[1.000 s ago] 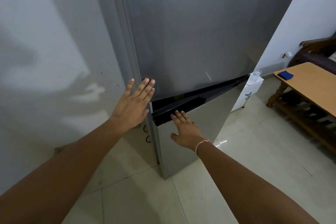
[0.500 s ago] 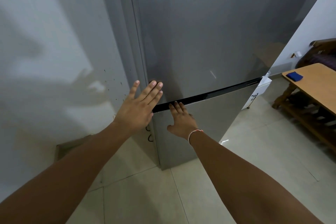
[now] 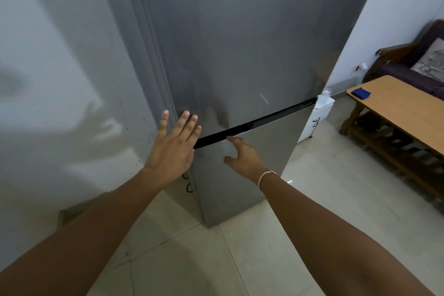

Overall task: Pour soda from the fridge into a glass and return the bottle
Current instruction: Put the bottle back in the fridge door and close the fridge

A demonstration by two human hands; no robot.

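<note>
A tall grey two-door fridge [image 3: 240, 43] fills the middle of the view, both doors flush, with a black gap [image 3: 259, 124] between the upper and lower door. My left hand [image 3: 175, 146] is flat and open near the left edge of the upper door, fingers spread. My right hand [image 3: 242, 155] rests on the top of the lower door [image 3: 242, 187], fingers apart, holding nothing. A clear plastic bottle [image 3: 324, 96] stands on a small white cabinet behind the fridge's right side. No glass is in sight.
A white wall [image 3: 60, 79] runs along the left. The small white cabinet [image 3: 317, 120] stands to the right of the fridge. A wooden table [image 3: 403, 113] with a blue cloth [image 3: 361, 93] and a dark sofa [image 3: 413, 65] sit at the right. Pale floor tiles [image 3: 324, 199] lie in front.
The lower fridge door, ajar a second ago, has swung shut under my right hand. My right hand's fingers have lifted slightly off the door's top edge. The left hand has hardly moved.
</note>
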